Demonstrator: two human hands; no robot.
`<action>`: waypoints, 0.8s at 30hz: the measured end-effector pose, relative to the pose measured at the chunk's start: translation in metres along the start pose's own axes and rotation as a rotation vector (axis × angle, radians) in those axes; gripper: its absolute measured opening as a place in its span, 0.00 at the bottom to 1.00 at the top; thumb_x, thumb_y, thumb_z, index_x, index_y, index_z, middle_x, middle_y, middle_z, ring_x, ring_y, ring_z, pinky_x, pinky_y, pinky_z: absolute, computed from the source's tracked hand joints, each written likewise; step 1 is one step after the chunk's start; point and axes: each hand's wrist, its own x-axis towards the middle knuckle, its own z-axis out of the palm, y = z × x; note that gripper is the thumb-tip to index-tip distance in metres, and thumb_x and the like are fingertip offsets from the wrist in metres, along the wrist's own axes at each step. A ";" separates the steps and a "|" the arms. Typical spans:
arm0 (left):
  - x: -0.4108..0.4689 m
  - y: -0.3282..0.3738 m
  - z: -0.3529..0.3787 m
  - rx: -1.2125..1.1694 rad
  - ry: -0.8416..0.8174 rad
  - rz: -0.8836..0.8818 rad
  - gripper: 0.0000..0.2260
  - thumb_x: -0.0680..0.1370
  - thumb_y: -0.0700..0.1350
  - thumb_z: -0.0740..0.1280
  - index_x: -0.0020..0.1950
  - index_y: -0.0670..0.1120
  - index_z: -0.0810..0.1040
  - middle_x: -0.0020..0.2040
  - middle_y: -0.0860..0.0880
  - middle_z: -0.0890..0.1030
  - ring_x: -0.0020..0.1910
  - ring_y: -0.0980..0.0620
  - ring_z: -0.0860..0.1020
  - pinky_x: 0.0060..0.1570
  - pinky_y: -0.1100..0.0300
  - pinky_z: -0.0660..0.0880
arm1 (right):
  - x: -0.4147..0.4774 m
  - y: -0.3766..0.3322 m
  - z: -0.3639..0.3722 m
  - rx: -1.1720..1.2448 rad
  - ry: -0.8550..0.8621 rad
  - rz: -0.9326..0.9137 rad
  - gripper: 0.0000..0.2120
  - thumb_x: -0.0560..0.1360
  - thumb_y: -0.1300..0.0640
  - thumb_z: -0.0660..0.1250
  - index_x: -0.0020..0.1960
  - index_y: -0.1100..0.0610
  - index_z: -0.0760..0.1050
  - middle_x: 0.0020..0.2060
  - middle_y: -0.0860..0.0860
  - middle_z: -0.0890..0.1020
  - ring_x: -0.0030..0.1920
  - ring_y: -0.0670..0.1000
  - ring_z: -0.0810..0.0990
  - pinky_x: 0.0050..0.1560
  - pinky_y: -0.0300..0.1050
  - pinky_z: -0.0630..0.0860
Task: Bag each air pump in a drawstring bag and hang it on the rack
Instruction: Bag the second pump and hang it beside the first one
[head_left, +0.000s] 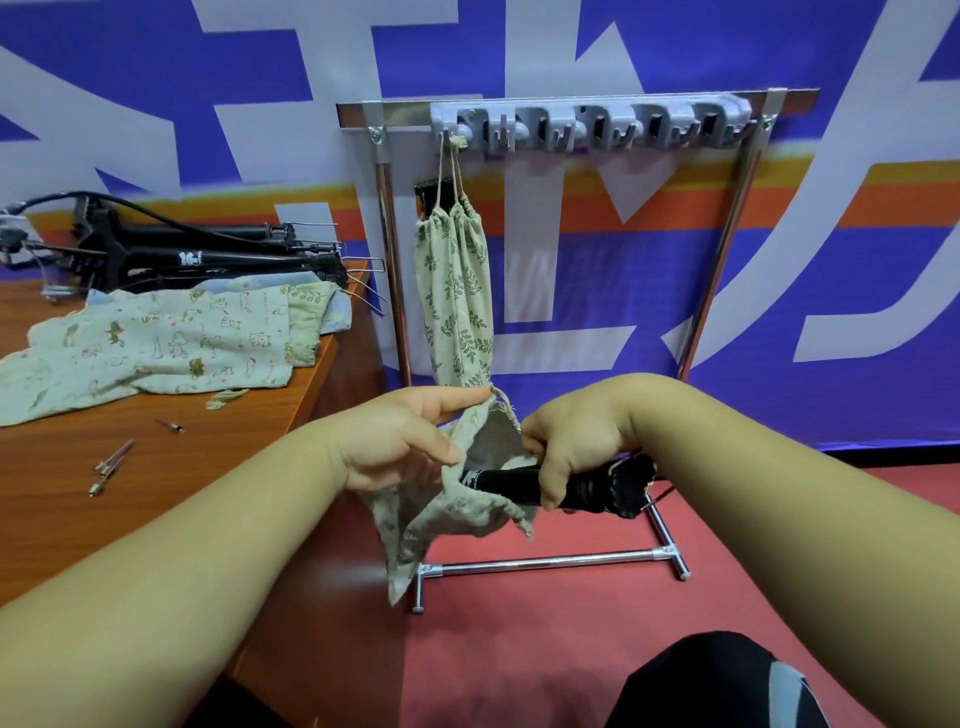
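My left hand (400, 439) pinches the rim of a pale printed drawstring bag (441, 519), holding its mouth open in front of me. My right hand (569, 447) grips a black air pump (511, 483), whose front end lies inside the bag's mouth. Behind stands a chrome rack (566, 561) with a grey row of hooks (592, 122). From its leftmost hook hangs a leaf-print bag (457, 291) with a black pump handle sticking out of its top. More black pumps (208, 254) and several flat bags (150, 343) lie on the wooden table (156, 493) at my left.
Several small metal needles (111, 462) lie loose on the table near its front edge. The rack stands on a red floor (545, 649) against a blue and white banner wall. The other hooks on the rack hold nothing. A dark knee (727, 680) shows at the bottom right.
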 end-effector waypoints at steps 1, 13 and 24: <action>0.000 0.000 0.000 0.000 0.010 -0.001 0.38 0.67 0.27 0.64 0.77 0.47 0.68 0.70 0.41 0.78 0.71 0.34 0.73 0.74 0.37 0.62 | 0.000 0.000 0.000 -0.020 0.011 0.006 0.16 0.67 0.56 0.79 0.44 0.55 0.70 0.36 0.50 0.79 0.36 0.53 0.77 0.34 0.42 0.73; 0.001 0.001 0.002 -0.071 0.085 0.016 0.34 0.69 0.31 0.67 0.75 0.49 0.71 0.68 0.46 0.80 0.69 0.42 0.76 0.69 0.43 0.66 | -0.010 -0.016 -0.016 -0.438 0.095 0.008 0.21 0.66 0.54 0.79 0.52 0.52 0.71 0.47 0.48 0.77 0.47 0.54 0.77 0.34 0.44 0.70; 0.002 0.007 0.006 -0.145 0.168 0.065 0.28 0.71 0.29 0.67 0.70 0.46 0.77 0.65 0.39 0.81 0.60 0.43 0.78 0.59 0.50 0.74 | -0.015 -0.033 -0.029 -0.598 0.183 -0.020 0.18 0.69 0.58 0.75 0.54 0.52 0.72 0.49 0.52 0.80 0.46 0.57 0.80 0.39 0.48 0.76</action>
